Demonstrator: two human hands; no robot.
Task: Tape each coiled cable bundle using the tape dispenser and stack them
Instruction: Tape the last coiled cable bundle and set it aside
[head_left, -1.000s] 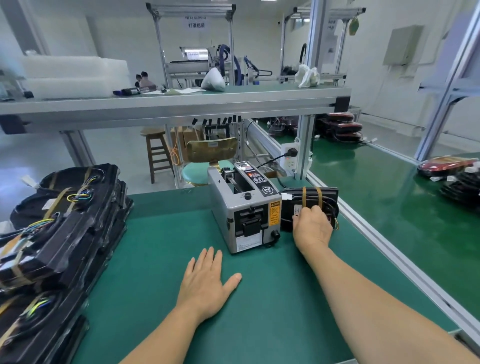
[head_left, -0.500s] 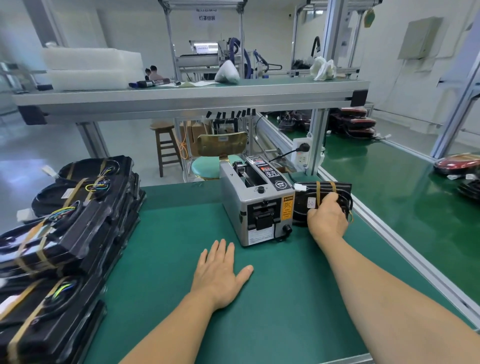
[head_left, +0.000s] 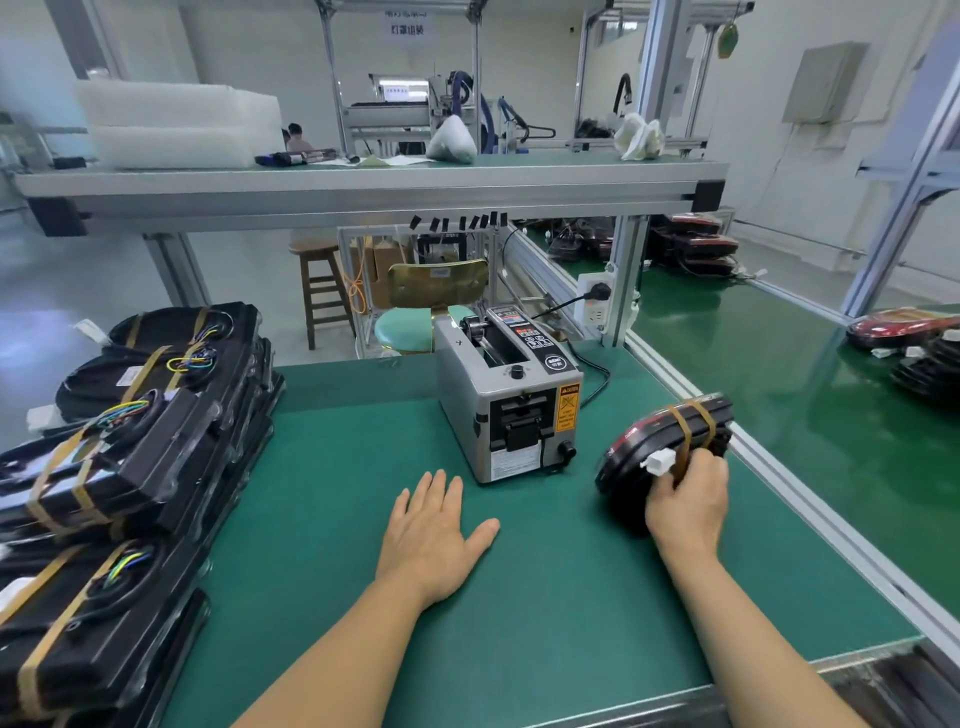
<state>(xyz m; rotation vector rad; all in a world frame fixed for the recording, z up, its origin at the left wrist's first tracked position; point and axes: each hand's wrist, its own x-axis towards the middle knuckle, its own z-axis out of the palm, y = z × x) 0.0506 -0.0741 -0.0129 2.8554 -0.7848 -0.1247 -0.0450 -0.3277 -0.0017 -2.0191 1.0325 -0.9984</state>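
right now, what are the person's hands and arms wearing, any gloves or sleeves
The left hand and right hand are bare: no gloves, rings or watch in view. Both forearms are uncovered down to the picture's lower edge, so no sleeve shows.

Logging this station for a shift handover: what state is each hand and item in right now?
Right hand: grips the cable bundle.
Cable bundle: tilted, two tape bands around it.
Left hand: flat on the green mat, fingers straight, holding nothing.
Tape dispenser: upright on the mat, untouched.
Plug: pushed into the socket.
Stacked bundles: taped, piled at left.
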